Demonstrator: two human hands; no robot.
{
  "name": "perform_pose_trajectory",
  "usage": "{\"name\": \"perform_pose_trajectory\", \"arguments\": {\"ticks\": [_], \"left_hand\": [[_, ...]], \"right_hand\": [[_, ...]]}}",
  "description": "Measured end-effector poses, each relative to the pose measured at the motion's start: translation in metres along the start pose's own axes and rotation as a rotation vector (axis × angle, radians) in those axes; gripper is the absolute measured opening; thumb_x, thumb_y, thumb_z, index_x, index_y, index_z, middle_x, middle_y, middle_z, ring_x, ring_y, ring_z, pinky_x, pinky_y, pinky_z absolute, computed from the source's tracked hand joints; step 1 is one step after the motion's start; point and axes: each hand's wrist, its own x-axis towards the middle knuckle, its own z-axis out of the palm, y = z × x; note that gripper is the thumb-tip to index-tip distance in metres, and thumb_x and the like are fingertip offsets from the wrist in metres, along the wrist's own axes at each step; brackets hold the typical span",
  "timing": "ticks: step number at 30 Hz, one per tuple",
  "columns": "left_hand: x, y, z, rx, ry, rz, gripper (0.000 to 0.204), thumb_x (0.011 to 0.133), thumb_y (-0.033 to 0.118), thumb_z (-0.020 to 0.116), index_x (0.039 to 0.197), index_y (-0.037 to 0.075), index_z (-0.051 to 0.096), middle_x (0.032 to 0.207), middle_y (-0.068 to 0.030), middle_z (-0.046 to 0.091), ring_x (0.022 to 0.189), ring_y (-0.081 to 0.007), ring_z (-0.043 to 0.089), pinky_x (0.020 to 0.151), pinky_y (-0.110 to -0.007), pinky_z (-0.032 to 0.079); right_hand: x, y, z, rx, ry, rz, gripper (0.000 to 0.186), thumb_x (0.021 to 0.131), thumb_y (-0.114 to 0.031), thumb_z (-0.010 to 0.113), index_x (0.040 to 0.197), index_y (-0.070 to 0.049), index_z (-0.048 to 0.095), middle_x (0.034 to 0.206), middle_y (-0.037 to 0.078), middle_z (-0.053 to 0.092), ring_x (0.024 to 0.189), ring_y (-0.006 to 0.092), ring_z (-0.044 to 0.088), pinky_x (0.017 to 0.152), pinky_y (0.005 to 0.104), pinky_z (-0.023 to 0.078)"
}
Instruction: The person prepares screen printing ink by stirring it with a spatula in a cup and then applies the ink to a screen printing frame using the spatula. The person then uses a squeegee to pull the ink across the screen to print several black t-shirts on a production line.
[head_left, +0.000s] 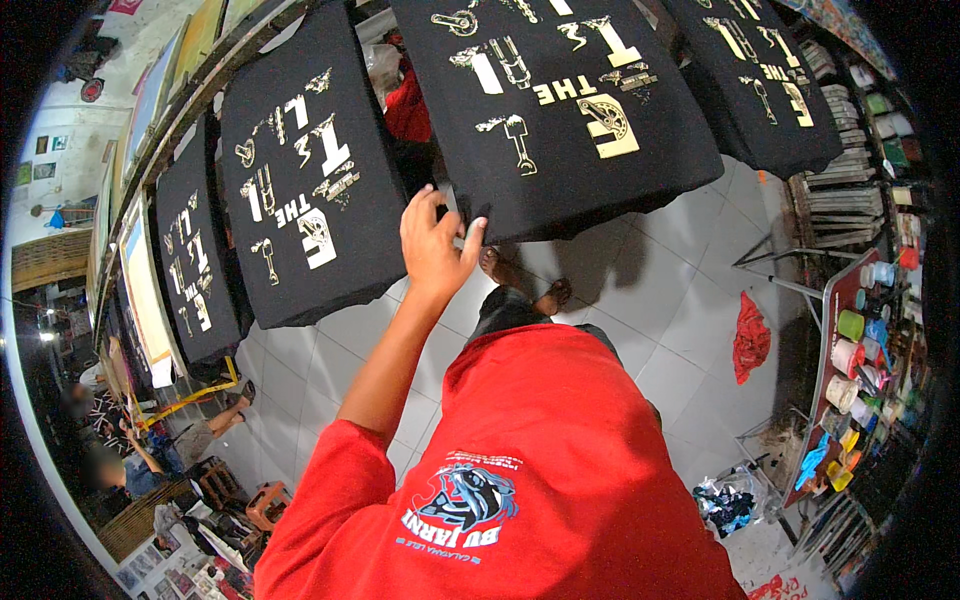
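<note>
My left hand (437, 245) reaches up to the near left corner of a black T-shirt (460, 150) with a cream print, stretched flat on a board. Its fingers are spread and slightly bent, with the thumb beside the cloth's edge; nothing shows in the grasp. Whether the fingertips touch the cloth is hard to make out. Left of the hand, across a narrow gap, lies another printed black T-shirt (375, 215). Further printed black T-shirts lie on boards at the far left (180, 230) and the right (810, 140). My right hand is not in view.
A red cloth (752, 338) lies on the tiled floor (650, 290). At right stand a table with tubs (845, 390) and racks of stacked frames (845, 200). A plastic bag of scraps (735, 500) sits below. People (150, 465) sit at left, near an orange stool (268, 505).
</note>
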Motion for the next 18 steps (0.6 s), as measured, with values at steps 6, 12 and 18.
{"name": "perform_pose_trajectory", "arguments": {"ticks": [6,12,18], "left_hand": [[-0.019,0.003,-0.008,-0.131,0.076,-0.062,0.024,0.073,0.011,0.076,0.073,0.006,0.052,0.095,-0.0125,0.058,0.093,-0.0325,0.056,0.081,-0.042,0.045],[-0.018,0.015,0.001,-0.075,0.022,0.071,0.032,0.075,0.019,0.075,0.1,0.005,0.061,0.12,-0.0154,0.058,0.12,-0.0365,0.048,0.1,-0.048,0.038],[-0.004,0.037,0.014,-0.033,-0.116,0.006,0.067,0.077,0.04,0.073,0.133,0.008,0.053,0.145,-0.0255,0.032,0.138,-0.0468,0.022,0.112,-0.058,0.019]], "right_hand": [[0.003,-0.002,-0.003,-0.007,0.004,-0.003,0.039,0.098,-0.034,0.051,0.116,-0.001,0.061,0.101,0.009,0.066,0.09,0.0193,0.062,0.076,0.0339,0.049],[0.003,-0.005,-0.011,-0.045,-0.005,-0.019,0.039,0.099,-0.033,0.051,0.117,-0.001,0.061,0.102,0.009,0.066,0.09,0.0194,0.062,0.076,0.0339,0.049],[0.009,-0.007,-0.018,-0.097,-0.031,-0.035,0.039,0.099,-0.033,0.051,0.117,-0.001,0.061,0.102,0.01,0.066,0.091,0.0195,0.062,0.077,0.0339,0.049]]}}
